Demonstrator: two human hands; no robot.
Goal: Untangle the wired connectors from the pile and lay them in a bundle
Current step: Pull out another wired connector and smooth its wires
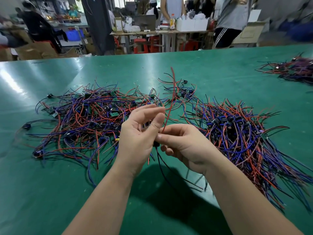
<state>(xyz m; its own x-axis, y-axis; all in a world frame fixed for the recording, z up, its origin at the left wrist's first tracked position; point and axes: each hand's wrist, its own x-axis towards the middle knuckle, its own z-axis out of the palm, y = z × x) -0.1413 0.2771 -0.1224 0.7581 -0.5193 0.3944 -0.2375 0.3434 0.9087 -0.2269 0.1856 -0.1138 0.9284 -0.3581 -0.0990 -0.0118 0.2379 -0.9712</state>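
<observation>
A tangled pile [88, 116] of red, blue and black wired connectors spreads over the green table on the left. On the right, an ordered bundle [237, 133] lies with its connector heads together and wires fanned toward me. Between them, above the table, my right hand [184, 146] pinches one wired connector [156, 144] at its small black head. Its red wire [171, 102] sticks up and its black wires hang down. My left hand [140, 133] is raised next to it, fingers loosely bent, thumb by the red wire; I cannot tell if it touches.
The green table [169, 209] reaches to a far edge. A second heap of wires [293, 70] lies at the far right. Behind the table stand people, work benches, red stools and boxes.
</observation>
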